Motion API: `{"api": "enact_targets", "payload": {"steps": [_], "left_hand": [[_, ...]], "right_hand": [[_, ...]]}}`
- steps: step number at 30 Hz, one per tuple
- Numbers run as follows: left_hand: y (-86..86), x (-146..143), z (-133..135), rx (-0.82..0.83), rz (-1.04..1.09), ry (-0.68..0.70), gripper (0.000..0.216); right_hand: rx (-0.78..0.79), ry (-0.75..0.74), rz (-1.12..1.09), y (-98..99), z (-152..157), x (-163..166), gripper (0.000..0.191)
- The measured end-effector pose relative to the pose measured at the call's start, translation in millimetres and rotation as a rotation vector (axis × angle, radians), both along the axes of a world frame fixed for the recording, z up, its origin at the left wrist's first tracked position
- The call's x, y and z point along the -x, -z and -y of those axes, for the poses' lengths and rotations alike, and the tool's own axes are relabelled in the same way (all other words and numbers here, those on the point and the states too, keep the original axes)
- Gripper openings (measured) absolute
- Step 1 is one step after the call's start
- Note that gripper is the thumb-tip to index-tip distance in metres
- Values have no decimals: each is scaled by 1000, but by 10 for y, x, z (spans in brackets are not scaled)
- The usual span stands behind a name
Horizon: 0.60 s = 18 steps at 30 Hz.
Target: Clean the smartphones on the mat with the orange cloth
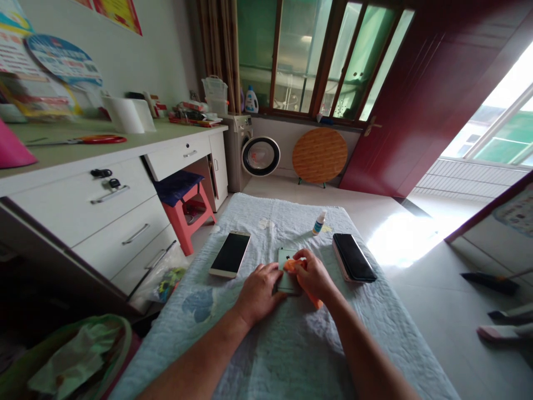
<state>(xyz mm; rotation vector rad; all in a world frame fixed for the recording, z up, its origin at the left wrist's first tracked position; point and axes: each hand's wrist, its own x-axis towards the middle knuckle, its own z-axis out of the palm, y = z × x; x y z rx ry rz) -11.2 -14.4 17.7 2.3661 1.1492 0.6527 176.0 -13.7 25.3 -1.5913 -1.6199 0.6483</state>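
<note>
A grey smartphone (286, 254) lies back side up on the cloth-covered table, partly covered by both hands. My left hand (259, 290) grips it along its left side, fingers on the edge and thumb near the bottom. Pinched in my right hand (313, 273) is an orange cloth (311, 294), pressed against the phone's back and trailing down beside it. To the left lies a gold-edged smartphone (231, 254), screen up. Off to the right, a black phone (352, 256) rests on top of a pinkish one. A small spray bottle (319, 223) stands upright beyond my right hand.
A pale blue quilted cover (266, 216) drapes the table. At the left stands a white desk (83, 203) with scissors (100, 139) and a paper roll (125, 115). Below it are a red stool (189, 216) and a lined bin (120, 339). A washing machine (239, 150) has its door open.
</note>
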Motion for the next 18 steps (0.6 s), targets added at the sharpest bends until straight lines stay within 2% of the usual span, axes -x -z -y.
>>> {"api": "enact_targets", "payload": {"steps": [4,7,10,14,18], "left_hand": [[3,-1,-5,-3,-11,13,38],[7,0,-4,-8,-14,20,42],[9,3,-6,-11,-15,22,43],[9,6,-12,-9,-12,15,42],[-6,12,-13,-8,-17,23,41]], "right_hand": [[-70,16,146,63,-8,-25,4],[-49,32,164,74,-16,-29,12],[-36,53,178,56,-10,-20,11],[-21,-1,185,25,1,-34,17],[-91,-19,83,7,1,-27,25]]}}
